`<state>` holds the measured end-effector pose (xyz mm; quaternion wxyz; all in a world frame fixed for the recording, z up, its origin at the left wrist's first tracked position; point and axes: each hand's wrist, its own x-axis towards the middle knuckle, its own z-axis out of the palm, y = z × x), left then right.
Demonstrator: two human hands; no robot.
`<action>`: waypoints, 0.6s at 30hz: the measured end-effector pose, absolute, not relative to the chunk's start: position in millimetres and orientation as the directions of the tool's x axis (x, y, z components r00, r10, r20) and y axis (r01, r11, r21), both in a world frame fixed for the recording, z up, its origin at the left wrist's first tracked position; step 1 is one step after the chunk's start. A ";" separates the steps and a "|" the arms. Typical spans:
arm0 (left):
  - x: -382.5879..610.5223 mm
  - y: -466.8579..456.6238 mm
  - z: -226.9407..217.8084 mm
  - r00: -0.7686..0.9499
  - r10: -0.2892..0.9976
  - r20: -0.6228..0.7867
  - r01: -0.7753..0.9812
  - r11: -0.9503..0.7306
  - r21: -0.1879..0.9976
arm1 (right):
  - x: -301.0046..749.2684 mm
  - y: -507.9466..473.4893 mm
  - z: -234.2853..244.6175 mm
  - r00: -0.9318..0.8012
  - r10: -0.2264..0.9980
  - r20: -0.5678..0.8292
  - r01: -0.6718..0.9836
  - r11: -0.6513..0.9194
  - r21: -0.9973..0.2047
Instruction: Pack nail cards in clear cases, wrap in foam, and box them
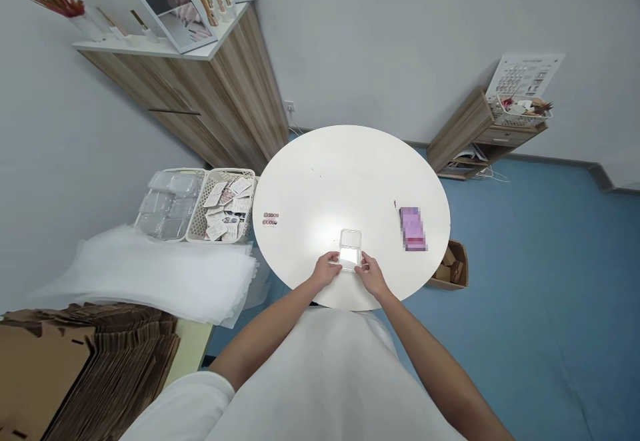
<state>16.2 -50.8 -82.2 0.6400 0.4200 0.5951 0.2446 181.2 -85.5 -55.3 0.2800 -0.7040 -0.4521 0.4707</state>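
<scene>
A small clear plastic case (pixel 350 249) lies open on the round white table (pixel 350 174), near its front edge. My left hand (pixel 327 270) pinches the case's near left corner. My right hand (pixel 370 273) pinches its near right corner. Both hands have their fingers curled on the case. A small strip of dark-red press-on nails (pixel 270 218) lies at the table's left edge. A purple blurred flat object (pixel 413 228) lies on the table to the right of the case.
Left of the table stand two white baskets, one with clear cases (pixel 167 204), one with printed cards (pixel 225 213). White foam sheets (pixel 150 271) and flattened cardboard (pixel 85 361) lie nearer me. A cardboard box (pixel 453 268) sits on the blue floor.
</scene>
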 end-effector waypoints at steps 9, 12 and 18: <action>18.4 -46.0 -85.5 0.140 0.861 -0.489 0.489 0.370 0.790 | 178.6 -76.8 -63.1 0.095 0.906 -0.413 0.444 -0.410 -0.797; 21.5 -46.7 -80.1 0.162 0.864 -0.477 0.571 0.312 0.760 | 178.9 -76.2 -63.7 0.103 0.910 -0.402 0.438 -0.404 -0.803; 25.8 -53.3 -73.7 0.186 0.870 -0.456 0.656 0.236 0.717 | 180.5 -77.1 -66.1 0.079 0.912 -0.402 0.425 -0.395 -0.815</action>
